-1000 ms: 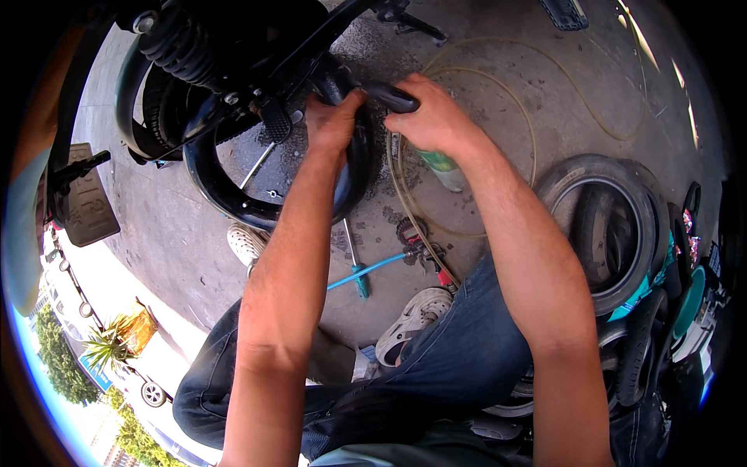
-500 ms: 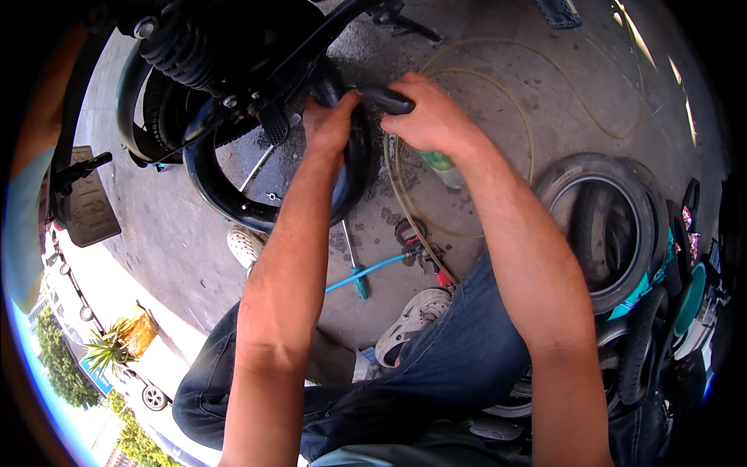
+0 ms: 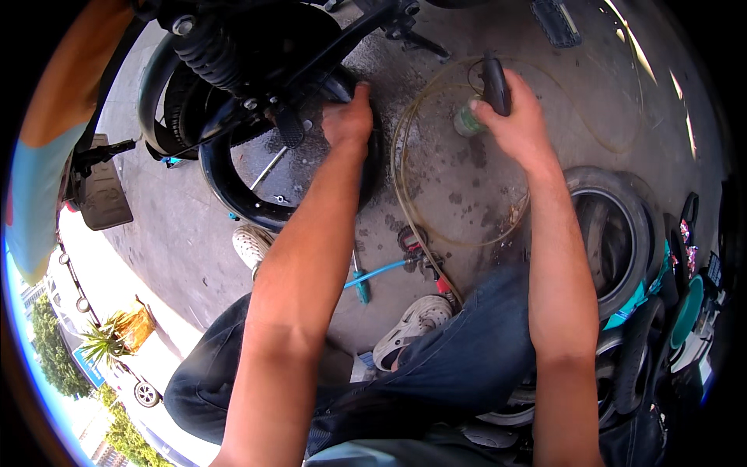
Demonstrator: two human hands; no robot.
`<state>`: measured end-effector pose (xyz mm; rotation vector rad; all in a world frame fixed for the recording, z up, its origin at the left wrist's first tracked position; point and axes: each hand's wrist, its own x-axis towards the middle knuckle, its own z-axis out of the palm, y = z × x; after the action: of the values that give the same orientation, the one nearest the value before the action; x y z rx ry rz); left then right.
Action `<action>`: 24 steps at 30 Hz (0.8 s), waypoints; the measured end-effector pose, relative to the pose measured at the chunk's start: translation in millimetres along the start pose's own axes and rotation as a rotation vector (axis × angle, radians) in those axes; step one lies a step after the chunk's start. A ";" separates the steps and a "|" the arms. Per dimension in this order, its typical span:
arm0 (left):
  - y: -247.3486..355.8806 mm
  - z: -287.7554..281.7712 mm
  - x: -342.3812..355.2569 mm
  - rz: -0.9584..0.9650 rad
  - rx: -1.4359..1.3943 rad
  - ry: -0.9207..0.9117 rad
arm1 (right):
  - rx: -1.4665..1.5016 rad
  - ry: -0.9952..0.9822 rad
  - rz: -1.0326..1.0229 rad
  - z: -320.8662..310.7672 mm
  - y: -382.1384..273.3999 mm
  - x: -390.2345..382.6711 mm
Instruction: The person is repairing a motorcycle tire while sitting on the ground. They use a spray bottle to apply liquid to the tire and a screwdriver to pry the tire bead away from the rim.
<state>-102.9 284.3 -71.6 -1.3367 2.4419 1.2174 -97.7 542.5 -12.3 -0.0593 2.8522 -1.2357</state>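
Observation:
A glossy black inner tube [image 3: 218, 175] lies as a ring on the floor beneath a motorbike. My left hand [image 3: 348, 121] is closed on its far right side, thumb uppermost, the fingers mostly hidden. Farther right, my right hand [image 3: 520, 124] grips a dark oblong tool [image 3: 496, 84] with a rounded end, held upright away from the tube; its exact kind I cannot make out. Right beside that hand is a green bottle [image 3: 467, 121], partly covered by my fingers. Inside the ring lie a shiny metal rod-shaped tool [image 3: 268, 169] and a small metal piece [image 3: 281, 199].
The motorbike's spring shock absorber [image 3: 208, 58] and foot peg [image 3: 290, 128] overhang the tube. A yellowish hose [image 3: 399, 156] loops over the floor. Near my shoe lie a pressure gauge [image 3: 411, 237] with a blue hose and a teal-handled screwdriver [image 3: 362, 291]. Stacked tyres [image 3: 640, 257] stand right.
My right hand has moved right, away from the tube and my left hand, carrying the dark oblong tool, now turned upright. My left hand stays at the tube. The view has shifted slightly.

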 end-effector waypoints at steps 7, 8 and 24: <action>1.3 8.4 3.1 0.019 0.113 0.055 | 0.234 -0.038 0.043 -16.1 3.6 -16.4; 0.7 8.5 3.1 0.034 0.099 0.021 | 0.178 -0.013 0.004 -17.3 1.0 -20.2; -138.5 -30.0 -81.4 0.444 -0.114 0.014 | 0.001 -0.445 -0.330 91.8 -98.4 -39.7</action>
<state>58.1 277.0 -98.7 -0.8435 2.8127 1.4570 -51.7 410.3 -2.7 -0.7312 2.5117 -1.0942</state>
